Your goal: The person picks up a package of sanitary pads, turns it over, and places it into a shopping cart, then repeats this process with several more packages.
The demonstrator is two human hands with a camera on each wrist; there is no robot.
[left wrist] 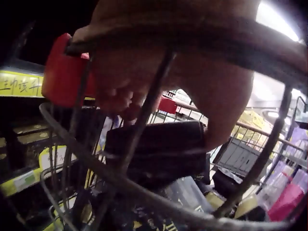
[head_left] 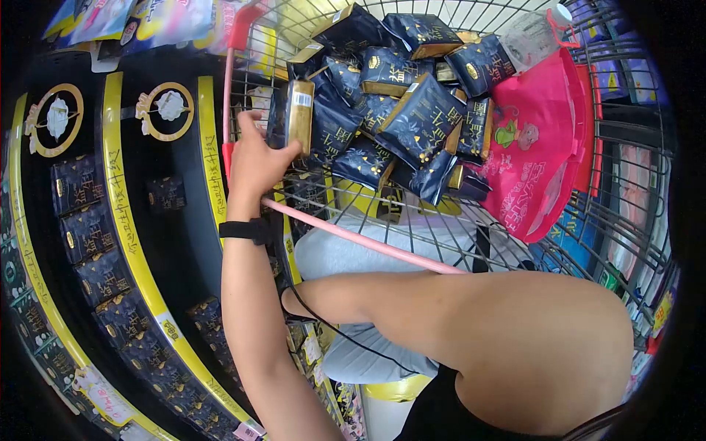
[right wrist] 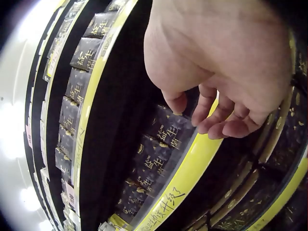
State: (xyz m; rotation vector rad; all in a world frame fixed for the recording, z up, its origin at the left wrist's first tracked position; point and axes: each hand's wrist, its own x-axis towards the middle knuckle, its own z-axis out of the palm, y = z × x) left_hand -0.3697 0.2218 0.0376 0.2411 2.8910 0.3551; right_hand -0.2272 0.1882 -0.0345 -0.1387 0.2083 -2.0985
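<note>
In the head view my left hand (head_left: 257, 158) grips a dark pack (head_left: 299, 117) with a gold, barcoded side, thumb against it, at the cart's left end. The left wrist view shows that hand (left wrist: 168, 91) above the dark pack (left wrist: 156, 149), seen through the wire. More dark packs with gold lettering (head_left: 423, 121) fill the cart. My right hand (right wrist: 221, 86) hangs with bent fingers at a yellow shelf edge, thumb tip close to a dark pack (right wrist: 166, 127); contact is unclear. Its fingers are hidden behind my left forearm in the head view.
A pink bag (head_left: 540, 147) and a clear container (head_left: 529, 44) sit at the cart's right. The cart's pink bar (head_left: 360, 239) runs above my right forearm. Shelves with yellow edge strips (head_left: 125, 213) and rows of packs stand at the left.
</note>
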